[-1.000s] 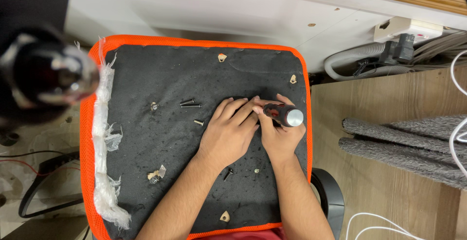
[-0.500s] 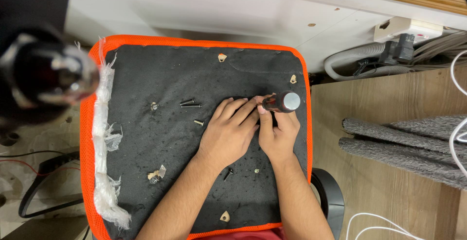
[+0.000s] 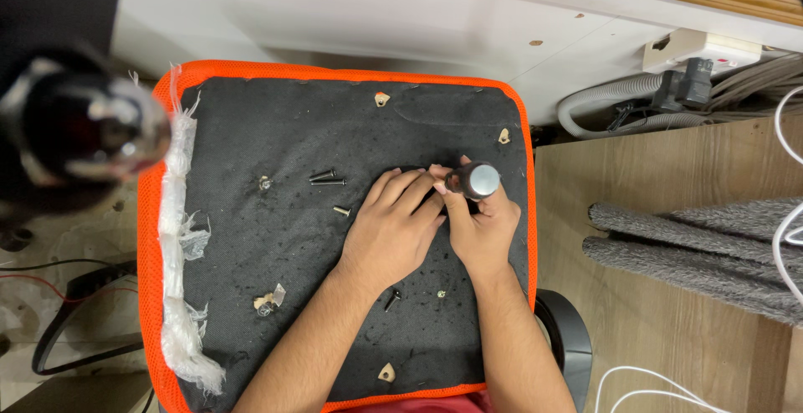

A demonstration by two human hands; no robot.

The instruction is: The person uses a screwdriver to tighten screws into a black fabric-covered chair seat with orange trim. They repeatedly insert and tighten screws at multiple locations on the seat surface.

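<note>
Partly hidden, the right hand (image 3: 483, 227) grips a screwdriver (image 3: 473, 180); the left hand (image 3: 391, 233), flat, covers its tip.

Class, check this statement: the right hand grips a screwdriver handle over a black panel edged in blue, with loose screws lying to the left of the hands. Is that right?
Not quite. The head view shows the black panel edged in orange, not blue. The rest holds: the right hand grips the screwdriver handle, and loose screws lie left of the hands.
</note>
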